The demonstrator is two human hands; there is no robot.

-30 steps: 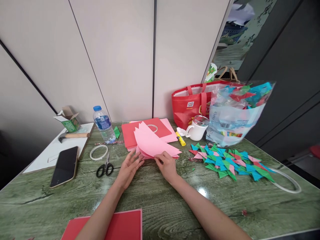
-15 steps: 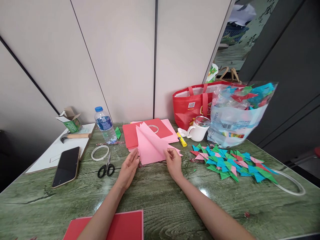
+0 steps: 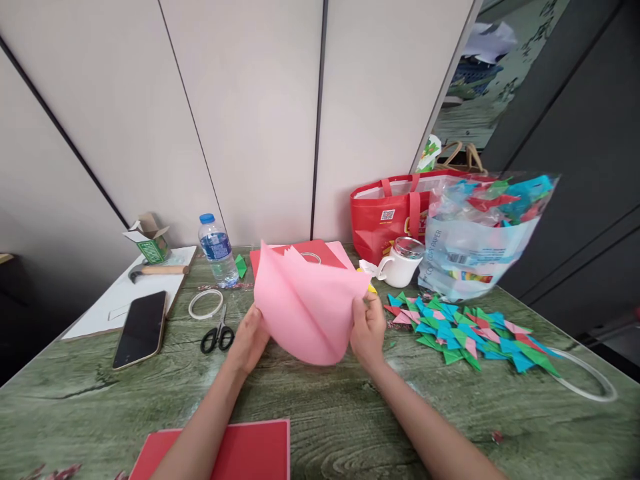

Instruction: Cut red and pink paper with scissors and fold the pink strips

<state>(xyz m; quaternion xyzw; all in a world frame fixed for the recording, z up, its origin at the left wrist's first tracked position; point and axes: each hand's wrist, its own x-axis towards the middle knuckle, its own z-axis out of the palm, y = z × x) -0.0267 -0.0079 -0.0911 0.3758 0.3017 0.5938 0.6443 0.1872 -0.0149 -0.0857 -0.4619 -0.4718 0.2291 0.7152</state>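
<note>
A sheet of pink paper [image 3: 310, 310] with a diagonal crease is held up between both hands, its lower edge bowed toward me. My left hand [image 3: 250, 339] grips its left edge, and my right hand [image 3: 369, 327] pinches the right edge between thumb and fingers. Behind it lies a stack of red paper [image 3: 325, 252] with more pink sheets, partly hidden by the held sheet. A white ring [image 3: 311, 257] rests on that stack. Under my left forearm, near the front edge, is a red sheet [image 3: 260, 450] with a pink border.
Left are scissors [image 3: 217, 333], a tape roll [image 3: 206, 304], a phone [image 3: 141, 329], a hammer [image 3: 159, 269] and a water bottle [image 3: 218, 250]. Right are a white mug [image 3: 400, 267], a red bag [image 3: 370, 223], a plastic bag [image 3: 460, 250] of folded pieces and a folded-paper chain [image 3: 465, 330].
The pink sheet has been lifted off the pile and drawn toward me. My left hand, earlier beside the paper, now grips its left edge; my right hand still holds the other side.
</note>
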